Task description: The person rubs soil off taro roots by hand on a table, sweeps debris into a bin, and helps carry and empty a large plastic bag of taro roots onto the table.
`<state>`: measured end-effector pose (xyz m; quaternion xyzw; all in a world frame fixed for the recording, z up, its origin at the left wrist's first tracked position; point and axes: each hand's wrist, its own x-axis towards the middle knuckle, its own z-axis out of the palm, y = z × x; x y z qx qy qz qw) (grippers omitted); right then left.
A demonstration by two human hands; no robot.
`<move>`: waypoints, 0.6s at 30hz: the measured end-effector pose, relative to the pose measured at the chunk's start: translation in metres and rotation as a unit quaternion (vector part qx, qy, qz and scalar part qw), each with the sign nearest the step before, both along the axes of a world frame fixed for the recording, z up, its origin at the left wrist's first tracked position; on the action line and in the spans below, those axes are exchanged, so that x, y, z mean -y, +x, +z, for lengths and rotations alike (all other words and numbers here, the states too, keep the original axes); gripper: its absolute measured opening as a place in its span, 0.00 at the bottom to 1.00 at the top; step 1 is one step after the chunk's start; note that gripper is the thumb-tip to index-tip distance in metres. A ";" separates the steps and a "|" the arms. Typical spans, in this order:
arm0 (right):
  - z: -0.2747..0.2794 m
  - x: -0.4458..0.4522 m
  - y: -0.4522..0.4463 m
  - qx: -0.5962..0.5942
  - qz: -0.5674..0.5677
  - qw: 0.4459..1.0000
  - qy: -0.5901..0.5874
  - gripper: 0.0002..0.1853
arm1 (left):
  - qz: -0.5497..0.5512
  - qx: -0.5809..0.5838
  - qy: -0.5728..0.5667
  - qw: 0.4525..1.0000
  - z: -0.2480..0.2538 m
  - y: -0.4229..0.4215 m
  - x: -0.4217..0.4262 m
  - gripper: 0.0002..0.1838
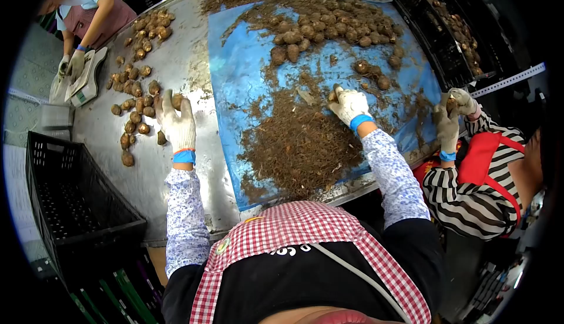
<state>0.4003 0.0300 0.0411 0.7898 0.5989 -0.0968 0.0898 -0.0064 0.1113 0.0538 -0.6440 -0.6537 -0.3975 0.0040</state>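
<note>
My left hand point(177, 125), in a white knit glove, is over the bare metal table with its fingers stretched out and apart. A taro corm point(177, 101) shows right at its fingertips; whether they touch is unclear. Just left of that hand lies a loose group of brown taro corms point(136, 90). My right hand point(351, 106), gloved too, is above the blue sheet point(229, 89), its fingers curled round a small brown taro corm point(333, 96), mostly hidden. Below it spreads a heap of root fibres and soil point(299, 148). Farther back sits a big pile of taro corms point(335, 25).
A black crate point(88, 230) stands at the table's left front. Another crate point(432, 36) with corms is at the back right. One co-worker point(94, 12) works at a scale point(88, 83); another, in stripes point(470, 189), holds something at the right edge.
</note>
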 end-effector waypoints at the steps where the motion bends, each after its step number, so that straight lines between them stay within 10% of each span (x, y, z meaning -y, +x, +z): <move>1: -0.008 -0.003 0.002 -0.064 0.021 0.998 0.018 0.24 | 0.012 -0.007 0.001 1.000 0.025 0.011 0.008 0.25; 5: 0.012 -0.007 -0.029 -0.290 -0.051 0.954 0.058 0.15 | -0.187 0.230 -0.073 0.952 0.017 0.033 0.016 0.18; 6: -0.002 -0.004 -0.038 -0.643 -0.096 0.751 0.119 0.17 | -0.213 0.248 -0.116 0.938 0.021 0.044 0.022 0.19; 7: -0.007 -0.007 -0.045 -0.519 0.079 0.839 0.145 0.20 | -0.230 0.315 -0.188 0.901 0.018 0.056 0.022 0.28; 11: 0.060 0.021 -0.091 -0.608 0.262 0.734 0.153 0.23 | -0.390 0.442 -0.444 0.675 0.008 0.096 0.037 0.41; 12: 0.060 0.024 -0.106 -0.809 0.098 0.579 0.035 0.24 | -0.385 0.467 -0.426 0.672 0.010 0.112 0.046 0.40; 13: 0.048 0.024 -0.110 -0.694 0.218 0.673 0.135 0.21 | -0.371 0.468 -0.443 0.669 0.020 0.118 0.052 0.36; 15: 0.049 0.034 -0.113 -0.750 0.149 0.634 0.114 0.19 | -0.330 0.404 -0.438 0.732 0.021 0.130 0.057 0.29; 18: 0.052 0.043 -0.130 -0.661 0.098 0.712 0.216 0.18 | -0.357 0.007 -0.021 0.934 -0.027 0.136 0.051 0.13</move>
